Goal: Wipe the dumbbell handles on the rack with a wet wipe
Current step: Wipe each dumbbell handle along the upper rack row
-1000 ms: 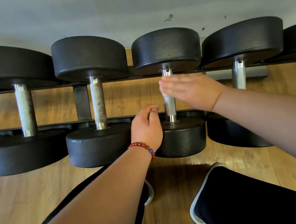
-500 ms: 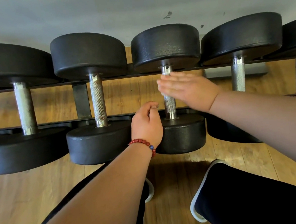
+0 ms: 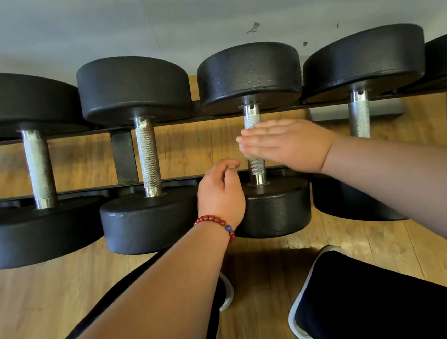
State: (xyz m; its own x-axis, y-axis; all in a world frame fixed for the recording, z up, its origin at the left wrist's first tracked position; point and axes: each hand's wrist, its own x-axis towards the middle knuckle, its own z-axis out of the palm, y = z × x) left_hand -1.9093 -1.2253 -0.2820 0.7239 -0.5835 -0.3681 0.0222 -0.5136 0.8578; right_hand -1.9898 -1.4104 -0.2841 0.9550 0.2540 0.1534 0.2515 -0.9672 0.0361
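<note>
- Dumbbells with black round heads lie side by side across the rails of a black rack [image 3: 124, 157], their knurled metal handles running away from the viewer; a pale wall [image 3: 202, 13] is behind and a wooden floor [image 3: 38, 296] below.
- Third handle [image 3: 251, 117], counted from the left: the one under the hands, visible above and below the right hand.
- Right hand [image 3: 288, 142]: laid flat across the middle of that handle, fingers [image 3: 257, 138] straight and together, pointing left.
- Pale scrap [image 3: 245, 153]: peeks out under the right fingertips, against the handle; too small to confirm as the wet wipe.
- Left hand [image 3: 220, 194]: just left of the same handle, over the near head [image 3: 275, 208]; fingers curled in, thumb against forefinger, nothing visible between them.
- Red bead bracelet [image 3: 213, 220]: on the left wrist.
</note>
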